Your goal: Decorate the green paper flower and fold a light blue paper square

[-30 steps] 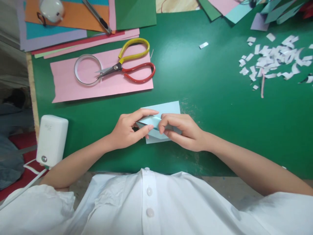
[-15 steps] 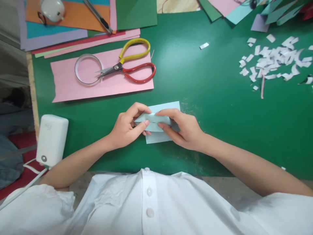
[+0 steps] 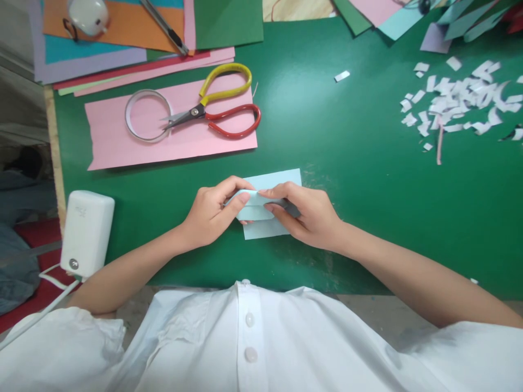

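Between my hands is a folded piece of light blue paper [image 3: 256,212], with a crease line running along it. My left hand [image 3: 214,209] pinches its left end, thumb on top and fingers partly hidden behind. At the right end, my right hand [image 3: 308,212] grips the same paper between thumb and index finger. Beneath it, a light blue sheet [image 3: 281,177] lies flat on the green table, partly covered by the folded piece and my hands.
Scissors [image 3: 196,111] with yellow and red handles and a tape roll [image 3: 127,117] rest on a pink sheet [image 3: 110,155]. A white power bank [image 3: 87,234] stands left. White paper scraps [image 3: 461,100] lie right. A cutter [image 3: 165,27] tops stacked coloured paper [image 3: 229,24].
My left thumb has shifted slightly up and right onto the paper's upper edge. The upper flap now lies flatter, its pointed left end mostly covered by my fingers.
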Motion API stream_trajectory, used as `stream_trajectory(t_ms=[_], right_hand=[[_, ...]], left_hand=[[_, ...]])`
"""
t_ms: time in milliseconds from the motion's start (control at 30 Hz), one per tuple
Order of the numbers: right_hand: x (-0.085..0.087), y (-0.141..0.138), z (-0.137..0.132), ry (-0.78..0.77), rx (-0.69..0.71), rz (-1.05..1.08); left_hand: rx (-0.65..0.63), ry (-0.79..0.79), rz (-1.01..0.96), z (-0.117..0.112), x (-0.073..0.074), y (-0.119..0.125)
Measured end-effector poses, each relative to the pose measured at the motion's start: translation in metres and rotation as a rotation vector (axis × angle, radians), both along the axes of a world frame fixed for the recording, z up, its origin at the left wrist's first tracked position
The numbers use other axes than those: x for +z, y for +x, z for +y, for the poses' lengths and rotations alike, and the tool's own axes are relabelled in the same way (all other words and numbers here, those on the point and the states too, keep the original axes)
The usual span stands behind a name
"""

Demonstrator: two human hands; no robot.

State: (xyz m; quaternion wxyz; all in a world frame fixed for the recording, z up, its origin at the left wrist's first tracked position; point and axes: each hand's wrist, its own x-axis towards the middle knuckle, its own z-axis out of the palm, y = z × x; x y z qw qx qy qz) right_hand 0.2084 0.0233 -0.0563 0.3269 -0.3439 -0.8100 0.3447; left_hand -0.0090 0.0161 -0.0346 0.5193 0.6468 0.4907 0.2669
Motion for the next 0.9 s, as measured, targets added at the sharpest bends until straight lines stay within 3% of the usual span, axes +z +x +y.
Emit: stream_trajectory(t_ms=[133, 733, 900], right_hand=[[-0.0002, -0.0004, -0.0005, -0.023, 0.008, -0.021], [0.0068, -0.0018, 0.003, -0.059, -0.032, -0.065], [0.0073, -0.001, 0.0031, -0.082, -0.019, -0.022]], left_hand=[[-0.005, 0.122, 0.143, 0.0019, 0.0001, -0.0003], [-0.017, 0.249, 0.134, -0.0009, -0.0052, 0.0024], [-0.081, 0.321, 0.128, -0.0013, -0.0028, 0.0024]])
